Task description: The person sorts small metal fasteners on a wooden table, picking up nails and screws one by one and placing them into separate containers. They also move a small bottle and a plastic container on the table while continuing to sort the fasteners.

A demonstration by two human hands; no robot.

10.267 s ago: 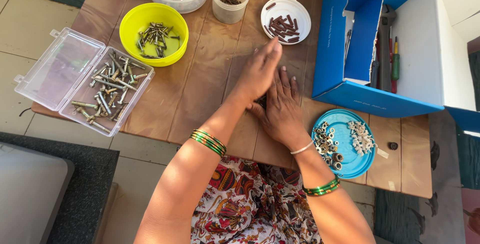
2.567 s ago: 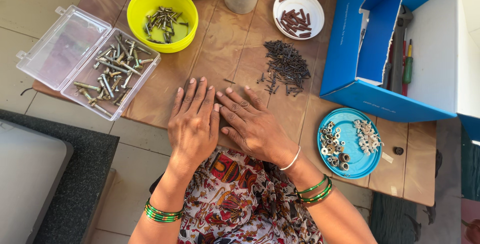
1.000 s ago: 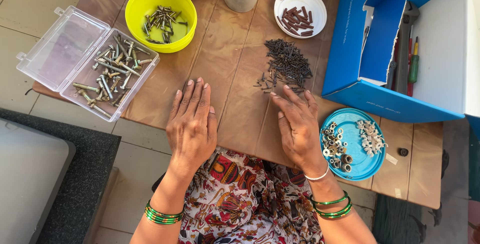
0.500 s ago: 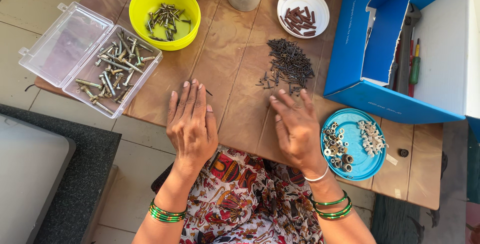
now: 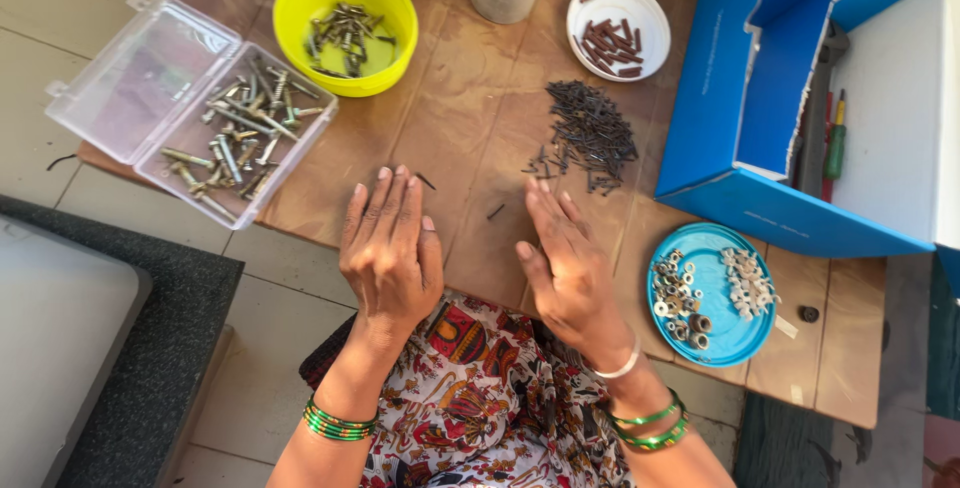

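Head view: both hands, left (image 5: 390, 253) and right (image 5: 565, 268), open-gripped beside dark screws (image 5: 588, 136).

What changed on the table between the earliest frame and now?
A heap of dark screws now lies spread on the brown table, where both hands were pressed together before. The left hand has drawn back toward the near edge and lies flat; the right hand has pulled back from the heap, open and empty. Two stray screws lie between them. The yellow bowl, clear box, white dish and blue plate stayed put.
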